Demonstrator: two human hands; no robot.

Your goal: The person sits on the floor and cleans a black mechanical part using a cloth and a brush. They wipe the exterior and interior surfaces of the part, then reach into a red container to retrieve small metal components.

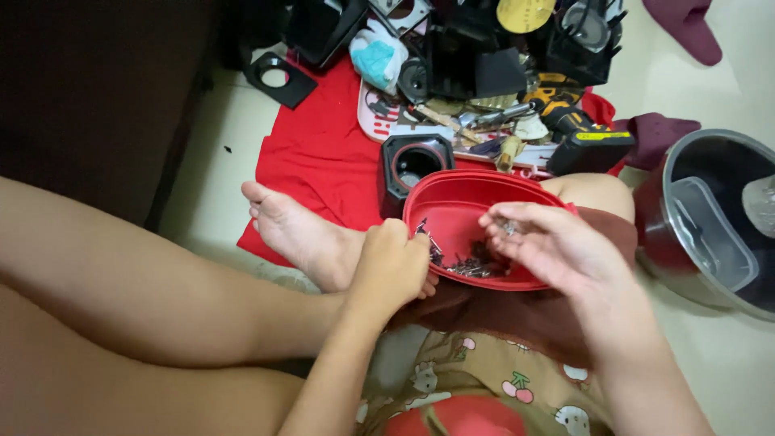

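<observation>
A red oval plastic bowl (460, 198) rests on my lap, tilted toward me, with several small dark metal screws (467, 265) heaped at its near side. My left hand (391, 270) is curled at the bowl's left rim, fingers closed around a few screws that stick out at the top. My right hand (549, 246) reaches over the right rim into the bowl, its fingertips pinching a few small metal pieces (508, 226).
I sit on the floor with bare legs crossed, one foot (295, 230) on a red cloth (323, 153). A black square part with a round hole (414, 165) stands behind the bowl. Tools and black parts are piled beyond. A grey bucket (710, 218) is at right.
</observation>
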